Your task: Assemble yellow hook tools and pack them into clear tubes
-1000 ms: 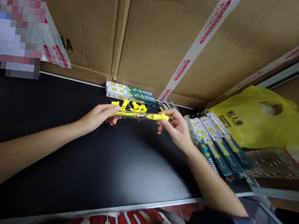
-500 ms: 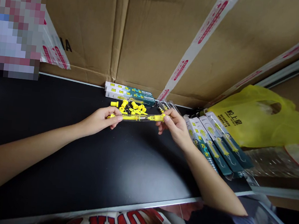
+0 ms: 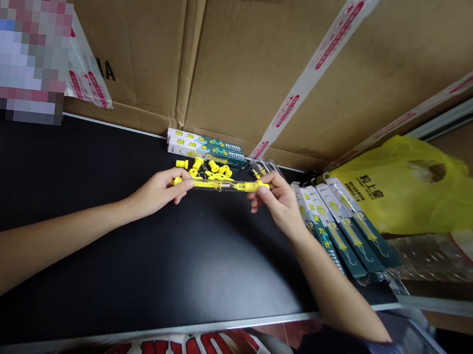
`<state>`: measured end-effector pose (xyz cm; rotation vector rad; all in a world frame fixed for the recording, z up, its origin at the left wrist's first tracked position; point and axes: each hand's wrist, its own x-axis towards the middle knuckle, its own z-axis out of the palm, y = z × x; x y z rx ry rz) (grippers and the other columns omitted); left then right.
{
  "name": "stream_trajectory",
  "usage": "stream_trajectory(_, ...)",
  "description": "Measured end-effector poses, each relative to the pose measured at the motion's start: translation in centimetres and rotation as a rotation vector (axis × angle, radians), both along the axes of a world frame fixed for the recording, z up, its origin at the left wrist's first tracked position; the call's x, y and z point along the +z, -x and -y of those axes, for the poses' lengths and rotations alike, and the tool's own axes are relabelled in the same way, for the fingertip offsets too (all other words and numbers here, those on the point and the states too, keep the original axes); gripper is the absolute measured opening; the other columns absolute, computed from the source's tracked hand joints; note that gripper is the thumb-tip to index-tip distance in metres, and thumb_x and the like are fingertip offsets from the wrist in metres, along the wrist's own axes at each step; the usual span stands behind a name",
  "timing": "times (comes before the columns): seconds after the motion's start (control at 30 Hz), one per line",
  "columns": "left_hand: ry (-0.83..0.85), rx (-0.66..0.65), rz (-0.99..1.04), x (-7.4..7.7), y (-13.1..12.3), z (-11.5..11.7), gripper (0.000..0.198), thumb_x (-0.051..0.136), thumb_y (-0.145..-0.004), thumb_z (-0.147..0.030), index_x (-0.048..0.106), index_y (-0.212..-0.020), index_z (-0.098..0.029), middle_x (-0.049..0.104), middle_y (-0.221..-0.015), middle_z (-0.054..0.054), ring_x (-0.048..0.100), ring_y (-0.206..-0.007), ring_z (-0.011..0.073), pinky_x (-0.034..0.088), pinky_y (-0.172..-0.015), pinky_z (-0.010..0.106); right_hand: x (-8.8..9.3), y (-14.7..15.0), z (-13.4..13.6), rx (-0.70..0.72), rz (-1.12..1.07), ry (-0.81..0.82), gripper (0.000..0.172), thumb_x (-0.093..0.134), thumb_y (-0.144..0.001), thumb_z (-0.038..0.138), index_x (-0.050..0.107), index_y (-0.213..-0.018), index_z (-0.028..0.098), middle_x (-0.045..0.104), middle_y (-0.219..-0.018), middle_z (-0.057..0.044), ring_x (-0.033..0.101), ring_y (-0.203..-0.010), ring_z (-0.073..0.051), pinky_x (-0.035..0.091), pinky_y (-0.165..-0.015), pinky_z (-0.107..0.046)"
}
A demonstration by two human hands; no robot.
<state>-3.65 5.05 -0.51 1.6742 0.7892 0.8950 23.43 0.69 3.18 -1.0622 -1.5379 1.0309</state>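
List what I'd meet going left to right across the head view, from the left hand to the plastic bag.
Left hand → clear tube with yellow parts → right hand → slanted row of boxes → yellow plastic bag.

dim ltg, soft glare on blk tabletop (image 3: pixel 243 276), edges warped, UL pixelated

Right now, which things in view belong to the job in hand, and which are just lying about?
Likely part of the job:
- clear tube with yellow parts, held by left hand and right hand
- loose yellow pieces beyond it
- printed boxes picturing similar yellow tubes

Seemingly just lying about:
- yellow plastic bag
- large taped cardboard behind
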Motion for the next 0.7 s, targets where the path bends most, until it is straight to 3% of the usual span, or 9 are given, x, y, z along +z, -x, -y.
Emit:
stream_trajectory(0.17,-0.01,0.089,0.058,0.0,-0.2,0.5,0.022,0.052,-0.089,-0.037,0.049,-0.078,-0.018,0.046,-0.059,-0.006,0.043,-0.055,0.0089,0.036,-0.058,0.024,-0.2,0.2,0.2,0.039,-0.001,-0.005,0.026,0.066,-0.084,0.04,0.05,-0.085,0.02,0.063,-0.069,0.003,0.056,-0.052,-0.008,0.052,-0.046,-0.021)
stream_trajectory(0.4,0.036,0.138,0.105,-0.1,-0.7,1.2,0.018,0.053,-0.089,-0.034,0.044,-0.085,-0.02,0.044,-0.06,-0.008,0.044,-0.054,0.0085,0.037,-0.058,0.023,-0.2,0.7,0.6,0.041,-0.002,-0.007,0.026,0.067,-0.083,0.04,0.05,-0.085,0.02,0.063,-0.068,0.003,0.056,-0.051,-0.008,0.052,-0.046,-0.021)
stream_trajectory(0.7,0.12,0.165,0.171,0.3,-1.0,1.5,0.016,0.056,-0.086,-0.033,0.047,-0.086,-0.019,0.043,-0.061,-0.007,0.043,-0.054,0.0074,0.036,-0.056,0.022,-0.2,0.8,0.7,0.034,0.031,-0.007,0.025,0.066,-0.083,0.039,0.05,-0.084,0.02,0.063,-0.069,0.003,0.055,-0.051,-0.008,0.05,-0.046,-0.021)
